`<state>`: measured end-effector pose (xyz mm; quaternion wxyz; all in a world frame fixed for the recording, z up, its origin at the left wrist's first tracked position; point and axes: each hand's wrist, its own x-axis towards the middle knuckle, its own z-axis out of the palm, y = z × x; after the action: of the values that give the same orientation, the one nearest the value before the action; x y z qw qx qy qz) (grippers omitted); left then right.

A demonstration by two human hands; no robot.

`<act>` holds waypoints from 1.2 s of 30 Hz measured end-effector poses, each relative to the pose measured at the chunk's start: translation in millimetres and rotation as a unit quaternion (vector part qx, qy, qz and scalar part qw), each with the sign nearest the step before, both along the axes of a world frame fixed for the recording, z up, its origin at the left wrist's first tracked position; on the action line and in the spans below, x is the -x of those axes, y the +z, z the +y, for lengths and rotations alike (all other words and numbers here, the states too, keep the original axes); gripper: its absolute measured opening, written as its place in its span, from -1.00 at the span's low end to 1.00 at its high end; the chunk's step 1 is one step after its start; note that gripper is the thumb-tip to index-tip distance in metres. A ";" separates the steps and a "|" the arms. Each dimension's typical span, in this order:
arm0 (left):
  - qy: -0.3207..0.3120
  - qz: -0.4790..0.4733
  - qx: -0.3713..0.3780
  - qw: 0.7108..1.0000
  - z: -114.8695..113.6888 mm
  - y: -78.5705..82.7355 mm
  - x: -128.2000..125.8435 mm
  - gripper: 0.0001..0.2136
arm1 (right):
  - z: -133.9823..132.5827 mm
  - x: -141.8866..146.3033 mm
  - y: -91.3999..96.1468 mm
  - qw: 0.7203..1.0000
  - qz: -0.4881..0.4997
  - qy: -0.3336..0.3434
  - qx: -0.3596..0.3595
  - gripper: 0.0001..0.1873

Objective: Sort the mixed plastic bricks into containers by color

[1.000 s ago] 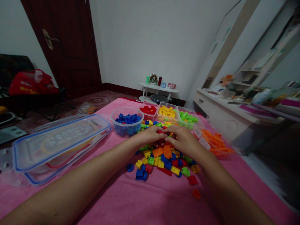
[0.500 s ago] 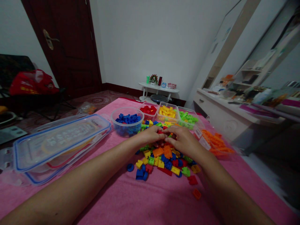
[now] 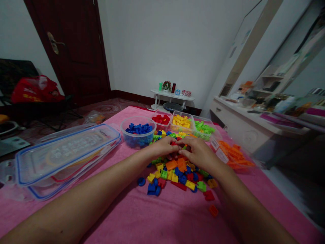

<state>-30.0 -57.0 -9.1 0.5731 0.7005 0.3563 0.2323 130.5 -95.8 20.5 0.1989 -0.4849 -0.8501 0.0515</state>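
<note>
A heap of mixed coloured plastic bricks (image 3: pixel 177 173) lies on a pink cloth (image 3: pixel 165 217). Over its far side my left hand (image 3: pixel 162 147) and my right hand (image 3: pixel 199 152) meet, fingertips together in a pinch on a small red brick (image 3: pixel 174 143). Both hands have curled fingers. Behind the heap stand a round tub of blue bricks (image 3: pixel 137 132), a box of red bricks (image 3: pixel 160 120), a box of yellow bricks (image 3: pixel 181 122) and a box of green bricks (image 3: pixel 204 129). An open bag of orange bricks (image 3: pixel 235 154) lies to the right.
Stacked clear lids with blue rims (image 3: pixel 63 156) lie at the left of the cloth. A white dresser (image 3: pixel 243 125) stands to the right, a small white table (image 3: pixel 172 96) by the far wall, a dark door (image 3: pixel 73 51) and a red bag (image 3: pixel 33 89) at the left.
</note>
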 end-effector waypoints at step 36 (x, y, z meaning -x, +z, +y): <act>0.010 -0.001 -0.003 1.000 -0.1 -3.5 -1.6 -0.83 | 1.3 0.6 -3.5 0.999 -0.034 -0.018 0.006 -0.72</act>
<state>-28.4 -57.2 -12.6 0.5686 0.6985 0.3622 0.2400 129.9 -94.6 16.9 0.1683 -0.5027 -0.8471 0.0366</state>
